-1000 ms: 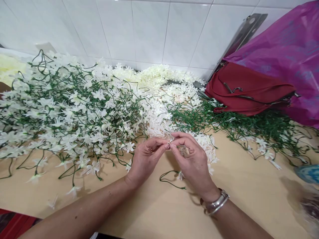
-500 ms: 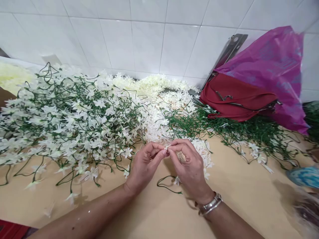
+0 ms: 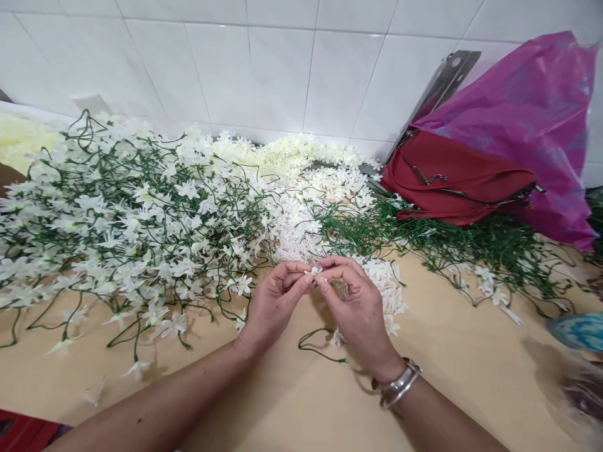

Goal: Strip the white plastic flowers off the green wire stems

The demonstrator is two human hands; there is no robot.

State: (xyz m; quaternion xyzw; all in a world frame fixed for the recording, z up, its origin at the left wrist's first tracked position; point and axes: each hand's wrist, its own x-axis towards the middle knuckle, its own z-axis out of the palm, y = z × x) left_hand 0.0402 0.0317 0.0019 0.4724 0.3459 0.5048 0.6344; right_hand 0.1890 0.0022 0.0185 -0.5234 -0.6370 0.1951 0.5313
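Note:
Between my fingertips sits a small white artificial flower [image 3: 313, 273], its petals spread. My left hand [image 3: 276, 301] pinches it from the left with thumb and forefinger. From the right, my right hand [image 3: 355, 307] closes thumb and forefinger on the same flower; a silver bracelet is on that wrist. A curved green stem [image 3: 313, 351] with a white flower at its end lies on the table just below my hands. Behind them spreads a pile of loose white blossoms [image 3: 292, 232]. Part of the held flower is hidden by my fingers.
A large heap of white flowers on green stems [image 3: 141, 213] fills the left. Bare green stems [image 3: 471, 251] lie to the right, under a red bag [image 3: 456, 179] and a purple plastic bag [image 3: 532, 119]. White tiles [image 3: 277, 69] rise behind the tan tabletop [image 3: 264, 402].
The flower between my fingertips now shows its petals more openly. My fingers have shifted slightly around it. The whole view has moved a little.

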